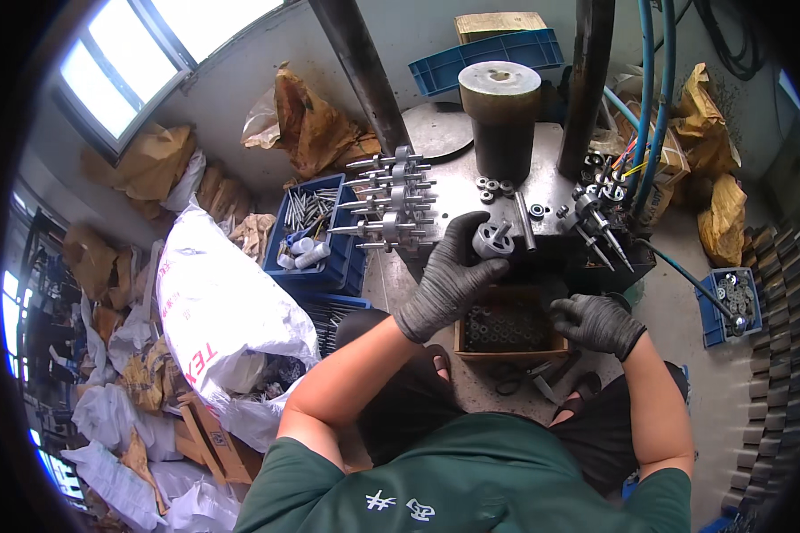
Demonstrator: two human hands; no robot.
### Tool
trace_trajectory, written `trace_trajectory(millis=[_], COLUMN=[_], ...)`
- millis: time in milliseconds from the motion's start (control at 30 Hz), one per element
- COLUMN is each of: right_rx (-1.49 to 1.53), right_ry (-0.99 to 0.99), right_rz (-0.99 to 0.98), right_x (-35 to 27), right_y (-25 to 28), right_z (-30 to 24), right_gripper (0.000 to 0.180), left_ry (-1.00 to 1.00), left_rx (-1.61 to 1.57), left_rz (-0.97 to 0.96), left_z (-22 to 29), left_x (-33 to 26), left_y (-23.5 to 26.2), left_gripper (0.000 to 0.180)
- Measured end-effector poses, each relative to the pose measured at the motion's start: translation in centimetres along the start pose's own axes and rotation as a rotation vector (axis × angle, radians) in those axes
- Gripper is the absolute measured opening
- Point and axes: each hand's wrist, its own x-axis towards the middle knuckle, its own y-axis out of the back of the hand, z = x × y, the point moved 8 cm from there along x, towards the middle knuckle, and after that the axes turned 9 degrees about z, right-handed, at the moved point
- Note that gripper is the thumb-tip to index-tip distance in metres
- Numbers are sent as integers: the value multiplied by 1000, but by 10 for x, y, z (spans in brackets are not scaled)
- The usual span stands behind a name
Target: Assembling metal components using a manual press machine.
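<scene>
The left grip (453, 277) closes around a round metal hub (487, 243) before the press plate (458, 197), apparently leaving its top unobstructed; the right grip (601, 325) half-curls beside the parts carton (512, 356), its hold unclear.

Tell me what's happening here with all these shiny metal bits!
A person in dark gloves is holding a round metal part in their left hand. Their right hand is near the right side of an open box filled with small round pieces; I can't tell whether it holds anything. On the metal table, parts with rods through them line the left edge, and more rod-like parts sit in a bunch on the right.
</scene>
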Motion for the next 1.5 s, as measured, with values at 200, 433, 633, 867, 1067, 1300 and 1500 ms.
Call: trace_trajectory(millis=[200, 433, 633, 867, 1067, 1300, 1500], right_rx=[-19, -57, -22, -56, -77, 124, 168], right_ry=[31, 141, 123, 152, 191, 370, 471], right_rz=[-158, -203, -216, -231, -187, 104, 446], right_x=[-7, 0, -3, 6, 18, 46, 71], right_y=[0, -24, -22, -28, -32, -17, 16], right_z=[-24, -34, -34, -48, -54, -74, -91], right_gripper=[50, 52, 50, 48, 48, 36, 24], left_ry=[-643, -784, -615, -548, -662, -591, -556], left_rx=[981, 1392, 1201, 1214, 1401, 1471, 1385], left_rz=[45, 70, 53, 86, 124, 132, 161], left_z=[118, 96, 71, 70, 76, 79, 84], left_x=[77, 165, 177, 194, 177, 175, 161], left_y=[42, 129, 141, 167, 152, 150, 155], left_gripper=[60, 56, 54, 46, 41, 39, 38])
